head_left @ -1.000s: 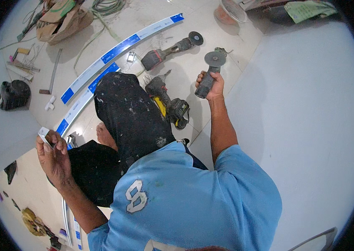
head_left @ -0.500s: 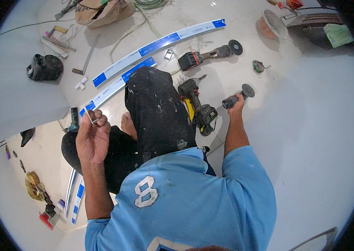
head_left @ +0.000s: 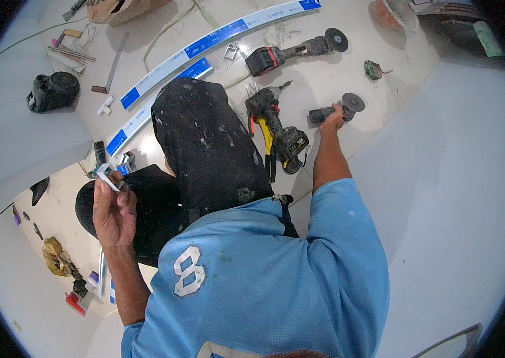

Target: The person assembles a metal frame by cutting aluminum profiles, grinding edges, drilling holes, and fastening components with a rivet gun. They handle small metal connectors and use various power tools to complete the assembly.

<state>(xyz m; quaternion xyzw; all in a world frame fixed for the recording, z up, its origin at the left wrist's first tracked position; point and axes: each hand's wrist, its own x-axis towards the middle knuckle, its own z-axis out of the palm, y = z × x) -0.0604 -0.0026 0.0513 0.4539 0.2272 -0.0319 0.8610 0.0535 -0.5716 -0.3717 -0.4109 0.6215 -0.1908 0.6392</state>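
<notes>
My left hand [head_left: 115, 221] is raised beside my bent knee and pinches a short silver metal channel piece [head_left: 110, 176] between thumb and fingers. Out to the right, my right hand [head_left: 334, 118] is closed round a small black angle grinder [head_left: 319, 114] just behind its dark disc, low over the floor tiles. Between my leg and that hand lie a cordless driver [head_left: 270, 112] and yellow-handled pliers [head_left: 266, 136]. Beyond the driver rests a second, longer cordless grinder [head_left: 300, 52]. More small metal pieces [head_left: 126, 162] show behind my left fingertips, partly hidden.
Long channel strips with blue-and-white film [head_left: 215, 43] cross the floor ahead. At the left are a black jug [head_left: 53, 92] and a metal square [head_left: 111, 64]. An orange bowl [head_left: 392, 15] and a small dark green object [head_left: 374, 70] lie far right. White walls flank both sides.
My right hand and the grinder have moved a little up and to the right. My left hand has turned, so the channel piece's hollow profile now shows. The whole view has shifted slightly.
</notes>
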